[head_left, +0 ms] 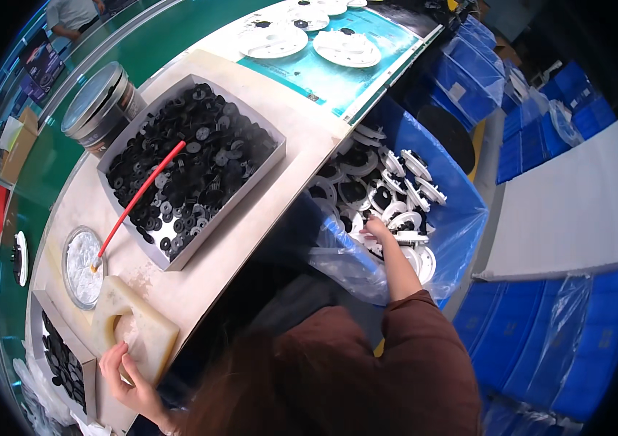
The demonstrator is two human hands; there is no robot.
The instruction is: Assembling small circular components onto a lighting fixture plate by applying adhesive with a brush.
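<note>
My right hand point(376, 229) reaches down into a blue bin point(466, 231) lined with clear plastic film. Its fingers are closed at the edge of a white round plastic part point(353, 220); the fingertips are partly hidden. Around it lie several more white round parts with black centres, tilted and heaped on one another. At the lower left, my left hand point(129, 379) rests by the near edge of a yellowish block point(160, 330) with a round hollow. Its thumb and fingers are apart, with nothing between them.
A grey box point(196, 243) full of small black gears stands on the bench, a red-handled brush point(142, 189) across it. Beside it are a dish of white paste point(84, 280), a tub point(98, 109) and a smaller box of black parts point(62, 360). White discs point(347, 49) lie on a turquoise mat beyond.
</note>
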